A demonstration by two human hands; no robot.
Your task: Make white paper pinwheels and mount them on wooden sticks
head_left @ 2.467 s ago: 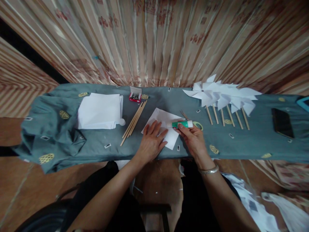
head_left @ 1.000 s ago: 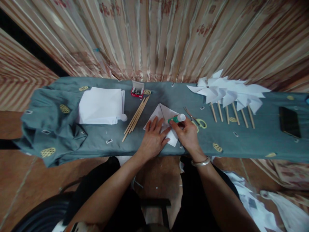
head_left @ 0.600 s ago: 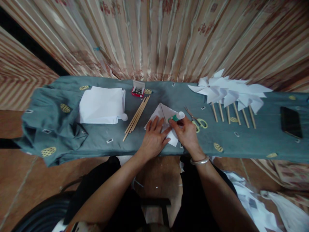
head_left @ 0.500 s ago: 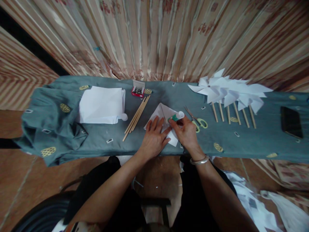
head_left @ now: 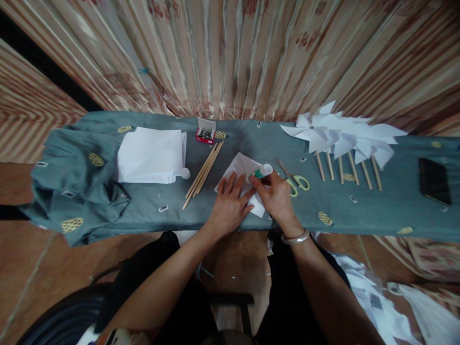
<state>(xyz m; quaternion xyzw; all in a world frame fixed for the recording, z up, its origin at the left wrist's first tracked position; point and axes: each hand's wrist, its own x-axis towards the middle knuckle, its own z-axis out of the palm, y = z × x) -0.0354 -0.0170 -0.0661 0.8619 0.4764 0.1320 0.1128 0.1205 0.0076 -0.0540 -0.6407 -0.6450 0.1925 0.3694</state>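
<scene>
My left hand (head_left: 228, 206) lies flat with fingers spread on a white paper square (head_left: 241, 167) in the middle of the grey-blue cloth (head_left: 143, 211). My right hand (head_left: 275, 196) is closed around a green glue stick (head_left: 261, 172) with a white end, its tip down against the paper's centre. A corner of the paper is folded up beyond my fingers.
A stack of white paper (head_left: 150, 154) lies at the left, with a white cap (head_left: 185, 173) beside it. Wooden sticks (head_left: 201, 173) and a red pin box (head_left: 204, 135) sit nearby. Green-handled scissors (head_left: 295, 181), finished paper pinwheels (head_left: 341, 139) and a dark phone (head_left: 434, 181) are to the right.
My right hand brought the glue stick from the paper's right side to its centre and tipped it upright. A paper corner now stands folded up. My left hand stayed pressed on the sheet.
</scene>
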